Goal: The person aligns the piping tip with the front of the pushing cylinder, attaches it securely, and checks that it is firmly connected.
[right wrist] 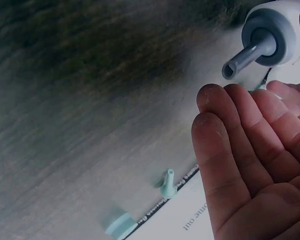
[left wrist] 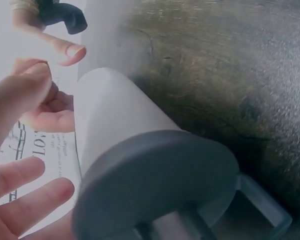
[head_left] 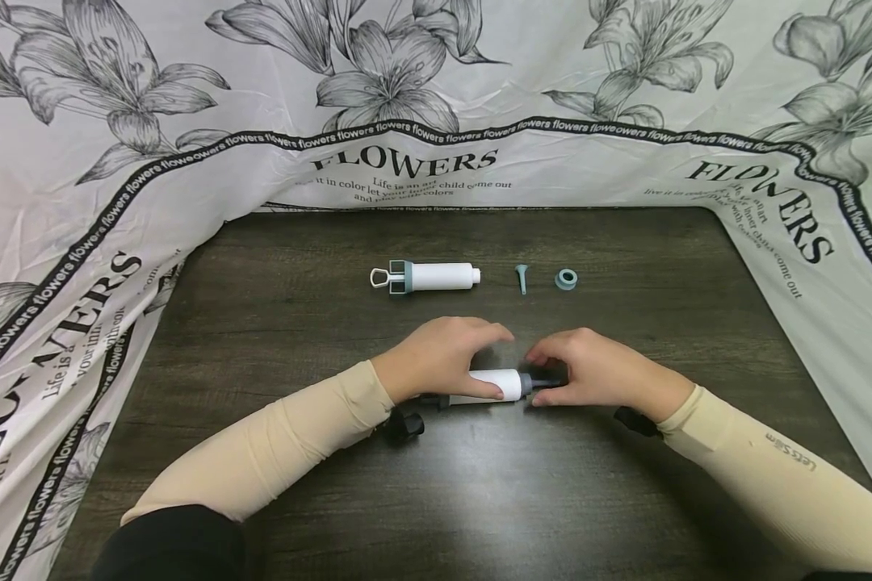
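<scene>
A white-barrelled piping syringe with a grey collar [head_left: 505,381] lies across the table in front of the person, its dark grey nozzle [right wrist: 242,61] pointing right. My left hand [head_left: 439,355] arches over the barrel, fingers spread and thumb overlapping it in the head view. In the left wrist view, the fingers stand apart beside the white barrel [left wrist: 115,110], near its grey flange [left wrist: 155,175]. My right hand [head_left: 596,371] is at the nozzle end, thumb and fingers parted around it. Its extended fingers [right wrist: 215,150] are just off the nozzle in the right wrist view.
Farther back lies a second white syringe [head_left: 442,276] with a teal flange and white ring handle. To its right are a small teal nozzle [head_left: 522,278] and a teal ring-shaped cap [head_left: 566,279]. A flower-printed cloth [head_left: 407,186] hangs around the dark table [head_left: 298,298].
</scene>
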The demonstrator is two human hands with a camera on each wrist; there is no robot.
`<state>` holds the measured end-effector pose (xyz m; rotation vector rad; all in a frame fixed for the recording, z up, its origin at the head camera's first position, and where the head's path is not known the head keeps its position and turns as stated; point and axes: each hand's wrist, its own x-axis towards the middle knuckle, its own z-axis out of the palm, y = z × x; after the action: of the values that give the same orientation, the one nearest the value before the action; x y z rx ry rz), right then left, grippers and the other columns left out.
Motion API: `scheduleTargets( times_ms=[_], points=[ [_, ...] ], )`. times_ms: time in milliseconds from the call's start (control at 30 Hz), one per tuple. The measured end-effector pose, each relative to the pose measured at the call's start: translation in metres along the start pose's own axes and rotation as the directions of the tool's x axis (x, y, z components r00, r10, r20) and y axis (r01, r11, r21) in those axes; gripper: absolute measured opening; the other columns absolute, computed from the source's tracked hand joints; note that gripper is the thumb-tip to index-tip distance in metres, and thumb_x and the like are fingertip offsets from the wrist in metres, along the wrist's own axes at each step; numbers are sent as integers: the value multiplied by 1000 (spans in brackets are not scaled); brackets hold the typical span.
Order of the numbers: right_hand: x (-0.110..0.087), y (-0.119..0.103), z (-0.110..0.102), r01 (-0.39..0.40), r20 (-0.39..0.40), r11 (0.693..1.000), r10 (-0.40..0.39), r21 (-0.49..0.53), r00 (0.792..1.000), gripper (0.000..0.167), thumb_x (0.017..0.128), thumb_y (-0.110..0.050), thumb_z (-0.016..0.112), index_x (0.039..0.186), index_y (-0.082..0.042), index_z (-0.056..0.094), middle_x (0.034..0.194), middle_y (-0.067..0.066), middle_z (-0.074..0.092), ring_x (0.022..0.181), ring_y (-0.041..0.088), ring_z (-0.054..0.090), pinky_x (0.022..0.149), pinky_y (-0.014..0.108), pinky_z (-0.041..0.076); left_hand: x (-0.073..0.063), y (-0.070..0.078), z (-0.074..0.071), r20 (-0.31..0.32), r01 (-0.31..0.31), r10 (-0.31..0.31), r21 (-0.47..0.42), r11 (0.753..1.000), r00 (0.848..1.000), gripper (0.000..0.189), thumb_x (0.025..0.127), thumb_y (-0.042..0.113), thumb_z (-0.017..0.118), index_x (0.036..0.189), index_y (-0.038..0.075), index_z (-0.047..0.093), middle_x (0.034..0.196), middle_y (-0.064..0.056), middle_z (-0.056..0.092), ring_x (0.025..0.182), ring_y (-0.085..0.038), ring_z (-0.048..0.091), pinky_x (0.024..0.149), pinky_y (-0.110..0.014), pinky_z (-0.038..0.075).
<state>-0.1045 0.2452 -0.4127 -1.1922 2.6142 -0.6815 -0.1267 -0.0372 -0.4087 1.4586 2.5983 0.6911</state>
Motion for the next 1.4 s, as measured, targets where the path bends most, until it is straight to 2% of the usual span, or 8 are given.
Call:
scheduleTargets(
  times_ms=[300,500,667,833,967,1233,1333,1400],
  points=[
    [-12,5,-5,-14,-13,999,14,31,1000,43,87,-36,91,116,-7,77,108,-2,77,95,15,73,81,41,62,12,3,-4,-12,-33,33,-15,999,999,67,86,53,86,136,13,67,123,-4,74,99,-15,68,86,-35,56],
    [-18,13,-21,-58,-59,997,62,59,996,38,91,-36,88,114,-7,78,108,0,78,96,19,75,75,41,62,29,6,-24,-6,-32,32,-12,999,999,62,90,51,83,137,15,68,127,1,73,111,-13,69,95,-32,53],
    [-19,29,-36,-161,-94,986,164,34,982,33,95,-33,83,114,-7,79,105,-1,79,94,15,75,78,39,63,52,-3,-38,-16,10,-11,-67,998,1000,54,92,45,82,136,14,69,127,2,74,112,-10,68,100,-29,51],
    [-20,51,-48,-287,-148,957,279,-36,949,29,98,-32,80,111,-6,78,94,-4,76,83,10,70,75,39,60,76,-19,-39,-4,74,-75,-125,989,997,47,94,37,81,133,13,70,130,0,74,115,-11,69,101,-30,50],
    [-17,68,-52,-374,-196,926,356,-59,914,29,100,-30,78,111,-3,76,94,2,76,83,16,70,77,44,58,95,-34,-34,23,109,-107,-119,987,994,45,97,33,80,134,11,70,133,-6,73,121,-17,68,104,-33,49],
    [5,100,-49,-529,-215,847,509,-45,833,39,98,-28,78,122,2,69,109,18,73,100,33,69,87,54,55,128,-55,-18,94,146,-147,15,989,985,43,99,16,77,139,6,67,138,-11,69,127,-24,63,109,-36,47],
    [17,108,-48,-562,-202,826,544,-42,814,45,96,-26,79,128,2,65,116,20,71,105,35,68,89,54,55,141,-60,-8,141,163,-174,90,983,975,43,100,12,74,142,7,65,140,-10,67,129,-24,61,110,-36,46],
    [25,111,-47,-570,-190,820,554,-40,810,48,96,-24,80,132,2,63,120,22,70,107,36,67,90,54,55,148,-61,-3,163,163,-186,144,976,969,43,101,12,74,142,9,64,140,-9,66,130,-24,60,111,-36,46]
  ],
)
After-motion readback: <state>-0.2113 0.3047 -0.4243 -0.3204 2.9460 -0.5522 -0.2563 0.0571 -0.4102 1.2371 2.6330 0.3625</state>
